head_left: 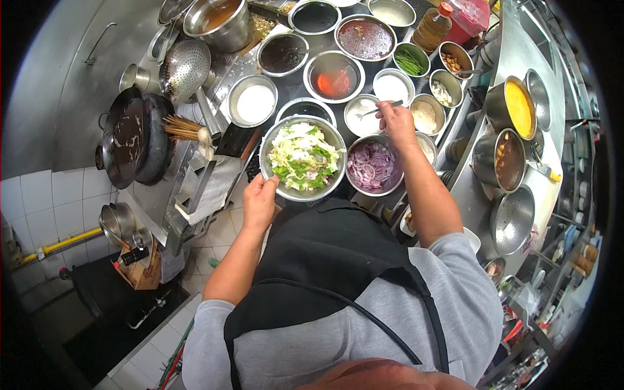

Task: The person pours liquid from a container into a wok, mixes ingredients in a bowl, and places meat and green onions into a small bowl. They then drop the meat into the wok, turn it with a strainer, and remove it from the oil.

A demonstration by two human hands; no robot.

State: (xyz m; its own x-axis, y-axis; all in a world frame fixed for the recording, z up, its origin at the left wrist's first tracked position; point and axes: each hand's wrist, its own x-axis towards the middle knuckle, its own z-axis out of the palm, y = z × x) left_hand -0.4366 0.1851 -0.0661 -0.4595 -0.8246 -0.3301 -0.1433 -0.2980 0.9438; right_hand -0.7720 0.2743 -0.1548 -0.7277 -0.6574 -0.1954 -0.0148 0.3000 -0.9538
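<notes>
My left hand (261, 198) grips the near-left rim of a metal bowl (265, 159) filled with chopped leafy greens (305, 156). In my right hand (395, 121) is a spoon (385, 109), its handle pinched between the fingers and its tip over a metal bowl of white powder (362, 116). Just below that hand sits a bowl of sliced red onions (375, 165). A bowl of pale tan powder (426, 114) stands to the right of the hand. Behind the greens, a dark-filled bowl (305, 109) is partly covered.
Several sauce bowls stand at the back, among them one of red-brown sauce (365, 39). To the left are a blackened wok (127, 140), a bamboo brush (185, 128) and a perforated ladle (186, 68). A pot of yellow liquid (513, 107) and a colander (513, 220) line the right counter.
</notes>
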